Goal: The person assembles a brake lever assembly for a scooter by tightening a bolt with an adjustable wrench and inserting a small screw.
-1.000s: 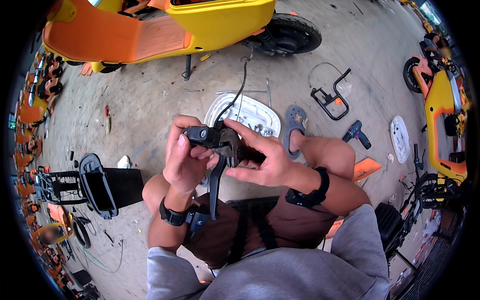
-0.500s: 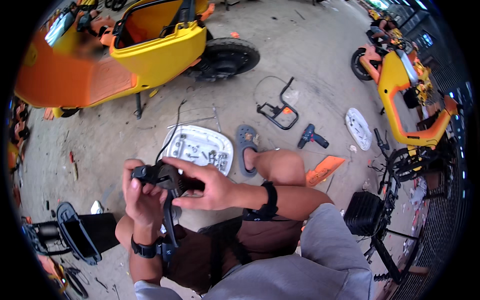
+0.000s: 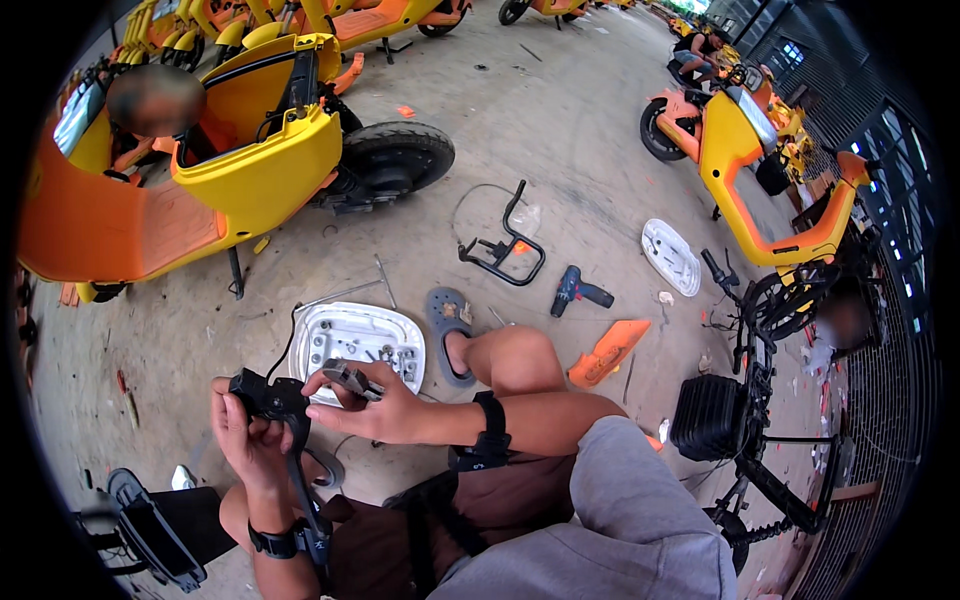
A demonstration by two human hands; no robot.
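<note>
My left hand (image 3: 248,435) is closed round a black brake lever (image 3: 272,397), its blocky housing up by my fingers and its long blade hanging down toward my wrist. A thin black cable runs from it up past the white tray (image 3: 415,325). Close beside it, my right hand (image 3: 398,408) grips a small grey metal piece (image 3: 352,380), whose exact kind I cannot make out. The fingertips of that hand come near the lever's housing. Below and behind my hands, the tray holds several small screws and metal parts.
A cordless drill (image 3: 578,291), a black bent-tube frame (image 3: 505,250) and an orange panel (image 3: 608,353) lie on the floor. A second white tray (image 3: 670,257) is farther right. Yellow-orange scooters (image 3: 250,185) stand at left and right; a person (image 3: 698,58) crouches at far right.
The view has shifted, so most things sit lower and farther left. My right hand has come away from the lever's body and now shows a grey metal piece in its fingers.
</note>
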